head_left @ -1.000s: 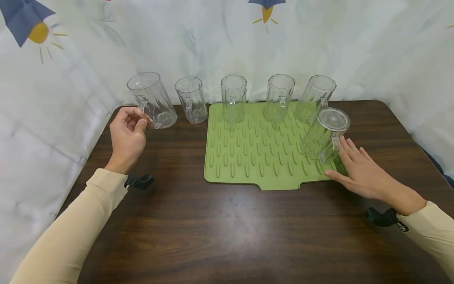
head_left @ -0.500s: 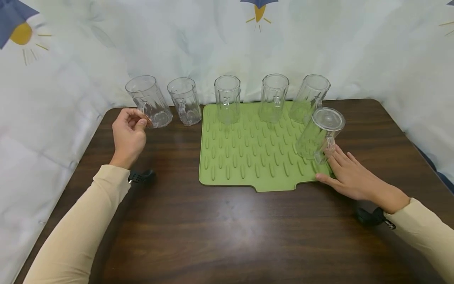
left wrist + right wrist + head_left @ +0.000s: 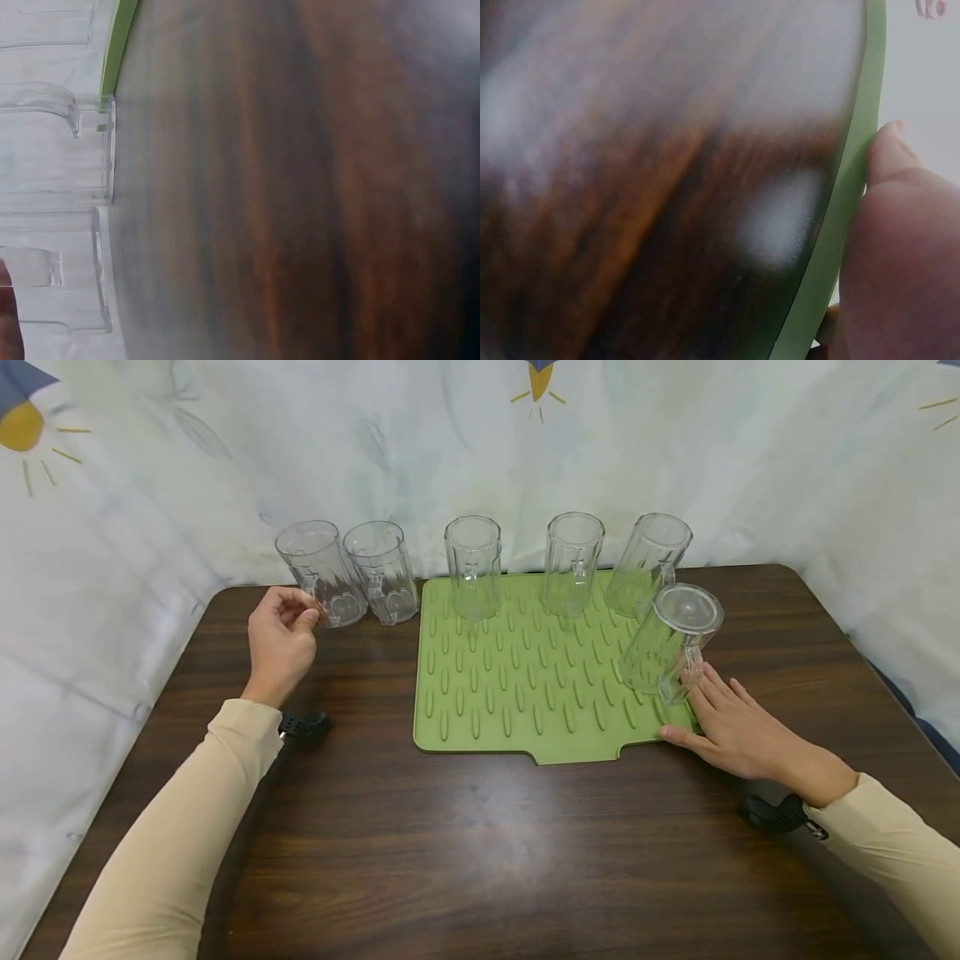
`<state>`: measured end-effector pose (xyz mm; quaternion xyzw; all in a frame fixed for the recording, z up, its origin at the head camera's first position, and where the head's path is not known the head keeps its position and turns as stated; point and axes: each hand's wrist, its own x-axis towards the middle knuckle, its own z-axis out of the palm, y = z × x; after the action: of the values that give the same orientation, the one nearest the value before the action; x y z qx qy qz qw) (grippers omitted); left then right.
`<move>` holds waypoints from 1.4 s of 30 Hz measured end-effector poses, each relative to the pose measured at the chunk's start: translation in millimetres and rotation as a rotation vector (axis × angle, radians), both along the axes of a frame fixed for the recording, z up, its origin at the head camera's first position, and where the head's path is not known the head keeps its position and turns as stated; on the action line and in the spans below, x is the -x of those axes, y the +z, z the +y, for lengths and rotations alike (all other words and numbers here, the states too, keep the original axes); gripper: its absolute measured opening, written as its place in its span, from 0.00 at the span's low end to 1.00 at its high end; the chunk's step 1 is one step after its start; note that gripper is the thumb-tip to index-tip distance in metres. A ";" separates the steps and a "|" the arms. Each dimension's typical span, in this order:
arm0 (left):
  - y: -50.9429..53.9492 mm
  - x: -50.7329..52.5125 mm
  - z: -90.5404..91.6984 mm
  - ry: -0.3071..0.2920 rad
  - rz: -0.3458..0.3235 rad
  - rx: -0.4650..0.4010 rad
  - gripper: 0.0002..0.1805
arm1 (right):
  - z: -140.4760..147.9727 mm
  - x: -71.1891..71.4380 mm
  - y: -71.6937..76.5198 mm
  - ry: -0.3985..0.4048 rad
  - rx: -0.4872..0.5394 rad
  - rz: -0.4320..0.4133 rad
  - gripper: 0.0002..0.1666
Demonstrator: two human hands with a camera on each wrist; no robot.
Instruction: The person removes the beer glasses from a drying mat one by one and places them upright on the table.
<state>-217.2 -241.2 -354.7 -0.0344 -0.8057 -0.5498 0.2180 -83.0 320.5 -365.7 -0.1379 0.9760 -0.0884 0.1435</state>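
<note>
Head view: a person in cream sleeves works at a dark wooden table (image 3: 480, 852) with six clear mugs and a green ribbed mat (image 3: 517, 710). Four mugs are on the mat. Three of them stand upright along its back edge: the back-left mug (image 3: 474, 560), the back-middle mug (image 3: 573, 560) and the back-right mug (image 3: 647, 564). The fourth, the upturned mug (image 3: 666, 647), sits rim-down near the right edge, its base on top. Two upright mugs stand off the mat on bare wood to its left: the inner mug (image 3: 382, 572), just beside the mat, and the far-left mug (image 3: 322, 572), close against the inner one; whether those two touch is unclear. The left hand (image 3: 281, 643) has its fingers curled and appears to pinch the far-left mug's handle. The right hand (image 3: 731, 727) lies flat, fingers straight, at the mat's front-right corner, its fingertips by the upturned mug's handle; it grips nothing. The arranging looks partway: all six stand in place on mat or wood, four on the mat and two beside it, with only one turned over.

Left wrist view: mostly blurred tabletop. Mug sides line the left edge, and a fingertip (image 3: 9, 322) shows beside a handle.

Right wrist view: the thumb (image 3: 891, 154) rests against the mat's green edge; no mug shows here.
</note>
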 end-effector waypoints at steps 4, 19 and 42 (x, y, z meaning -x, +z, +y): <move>-1.7 1.6 -1.4 0.004 -0.032 0.017 0.11 | -1.4 0.0 1.0 0.000 -0.011 -0.004 0.60; -0.9 -1.5 -5.3 -0.033 -0.136 0.140 0.04 | -2.5 -0.7 2.1 0.009 -0.028 0.000 0.59; 39.7 -11.2 -24.3 0.064 -0.188 0.159 0.21 | -3.3 -1.5 4.5 0.003 -0.015 -0.021 0.60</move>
<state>-206.0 -265.5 -315.0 0.0259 -0.8643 -0.4777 0.1552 -81.5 317.2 -361.3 -0.1371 0.9749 -0.0824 0.1551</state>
